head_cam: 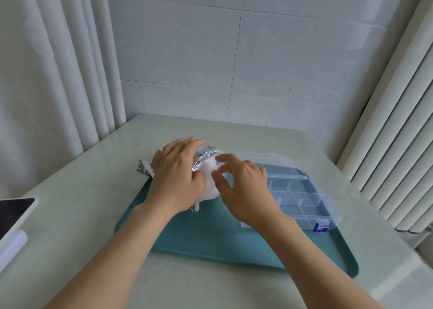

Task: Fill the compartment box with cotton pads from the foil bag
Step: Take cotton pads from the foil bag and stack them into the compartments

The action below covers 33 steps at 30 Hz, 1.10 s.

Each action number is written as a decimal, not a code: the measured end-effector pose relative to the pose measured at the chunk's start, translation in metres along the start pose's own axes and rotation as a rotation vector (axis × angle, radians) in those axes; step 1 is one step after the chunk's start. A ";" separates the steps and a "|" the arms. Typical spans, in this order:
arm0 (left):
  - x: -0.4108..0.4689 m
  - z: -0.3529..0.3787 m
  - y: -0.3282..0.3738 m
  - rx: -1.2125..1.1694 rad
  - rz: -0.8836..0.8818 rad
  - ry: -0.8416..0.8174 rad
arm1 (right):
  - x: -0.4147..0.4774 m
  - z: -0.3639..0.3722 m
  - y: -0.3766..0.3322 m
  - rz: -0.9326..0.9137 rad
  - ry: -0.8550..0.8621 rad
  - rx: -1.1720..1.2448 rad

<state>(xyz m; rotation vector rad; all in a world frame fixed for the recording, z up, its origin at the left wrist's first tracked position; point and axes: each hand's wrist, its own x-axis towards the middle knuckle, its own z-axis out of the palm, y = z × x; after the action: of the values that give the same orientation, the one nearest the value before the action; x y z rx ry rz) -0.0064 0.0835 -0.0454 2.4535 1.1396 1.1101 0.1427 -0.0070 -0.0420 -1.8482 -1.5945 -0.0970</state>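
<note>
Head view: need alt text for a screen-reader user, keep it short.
A person's left hand holds a silver foil bag on a teal tray while the right hand, fingers spread, reaches for the white cotton pads at its mouth. An open clear compartment box lies on the tray to the right, its visible compartments empty.

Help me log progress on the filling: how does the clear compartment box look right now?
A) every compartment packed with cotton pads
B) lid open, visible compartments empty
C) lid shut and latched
B: the compartment box has its lid lying open behind it, and only the teal tray shows through its visible compartments.
</note>
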 end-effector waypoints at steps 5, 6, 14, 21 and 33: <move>0.000 0.008 -0.001 -0.081 0.023 -0.024 | -0.002 0.011 -0.008 0.044 -0.002 0.038; -0.001 0.009 -0.001 -0.083 0.035 -0.020 | -0.001 0.012 -0.009 0.061 0.011 0.051; -0.003 0.011 0.004 -0.117 0.036 0.001 | 0.002 0.009 -0.015 0.168 0.014 0.136; -0.008 0.011 0.011 -0.012 0.000 0.013 | 0.002 0.002 -0.011 0.214 0.061 0.082; -0.004 0.018 -0.002 0.133 0.031 0.184 | 0.007 -0.007 0.005 0.221 0.128 0.417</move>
<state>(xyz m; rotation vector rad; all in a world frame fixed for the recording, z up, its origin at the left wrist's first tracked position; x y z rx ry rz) 0.0040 0.0839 -0.0609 2.5184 1.2693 1.3343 0.1516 -0.0047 -0.0349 -1.6388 -1.2055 0.1983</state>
